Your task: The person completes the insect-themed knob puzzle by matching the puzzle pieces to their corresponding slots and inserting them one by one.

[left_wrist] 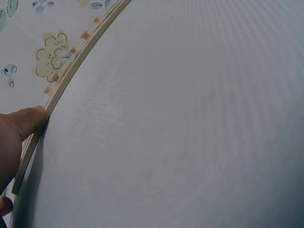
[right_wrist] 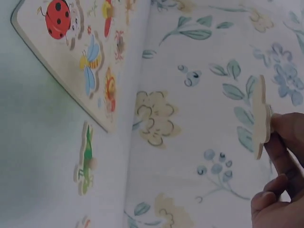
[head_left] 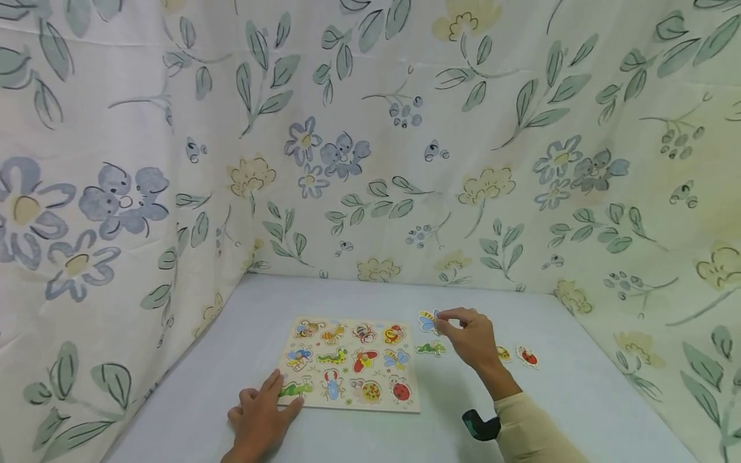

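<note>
On the white table lies the insect puzzle board; the left hand, thumb and forefinger spread, touches its near-left corner. The right hand pinches the raised blue-winged insect piece, near the green caterpillar piece.

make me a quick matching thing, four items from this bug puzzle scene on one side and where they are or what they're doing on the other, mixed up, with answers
1. left hand
2. right hand
3. loose green bug
4. loose red ladybug

A. pinching the blue-winged bug
B. lying to the right of the right hand
C. touching the near left corner of the board
D. lying just off the board's right edge

Pairs: 1-C, 2-A, 3-D, 4-B
</note>
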Tool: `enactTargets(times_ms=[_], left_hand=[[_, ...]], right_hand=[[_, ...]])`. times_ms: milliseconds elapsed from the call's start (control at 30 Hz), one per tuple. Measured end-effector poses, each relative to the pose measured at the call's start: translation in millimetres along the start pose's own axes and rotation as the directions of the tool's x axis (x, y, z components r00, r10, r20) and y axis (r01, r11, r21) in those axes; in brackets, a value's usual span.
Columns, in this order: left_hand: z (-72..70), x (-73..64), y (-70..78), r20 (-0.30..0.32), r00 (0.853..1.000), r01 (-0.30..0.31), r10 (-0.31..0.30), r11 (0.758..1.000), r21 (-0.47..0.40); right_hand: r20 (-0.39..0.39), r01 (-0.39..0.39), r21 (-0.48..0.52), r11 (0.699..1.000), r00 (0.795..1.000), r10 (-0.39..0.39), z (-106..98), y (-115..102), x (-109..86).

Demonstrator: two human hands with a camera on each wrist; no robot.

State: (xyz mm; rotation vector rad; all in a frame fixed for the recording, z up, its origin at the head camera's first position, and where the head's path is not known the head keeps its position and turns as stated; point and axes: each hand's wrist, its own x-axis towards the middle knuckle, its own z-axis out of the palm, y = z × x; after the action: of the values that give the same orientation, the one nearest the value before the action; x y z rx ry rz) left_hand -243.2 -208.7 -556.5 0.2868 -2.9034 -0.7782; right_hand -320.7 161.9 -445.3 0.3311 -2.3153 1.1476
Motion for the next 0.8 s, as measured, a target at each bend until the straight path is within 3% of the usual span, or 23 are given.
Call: enactTargets(times_ms=[300,467,600,800], left_hand=[[1.3,-0.1,-0.3,-0.026,0.999,-0.018,0.018,1.000,-0.006],[1.3,0.8,-1.4,-0.032,0.999,-0.016,0.015,1.000,-0.010],[0.4,0.7,-1.7,-0.033,0.999,-0.012,0.011,1.000,-0.011],[0.8,0.9,-2.9,-0.034,0.999,-0.009,0.008,1.000,-0.010]], right_hand=[[0.066,-0.005,0.002,1.000,0.998,0.005,52,-3,0.6],[0.105,-0.097,-0.056,0.994,0.989,0.103,74,6,0.7],[0.166,-0.147,-0.111,0.983,0.972,0.164,87,15,-0.7],[0.257,-0.103,-0.157,0.982,0.956,0.141,95,21,-4.8]])
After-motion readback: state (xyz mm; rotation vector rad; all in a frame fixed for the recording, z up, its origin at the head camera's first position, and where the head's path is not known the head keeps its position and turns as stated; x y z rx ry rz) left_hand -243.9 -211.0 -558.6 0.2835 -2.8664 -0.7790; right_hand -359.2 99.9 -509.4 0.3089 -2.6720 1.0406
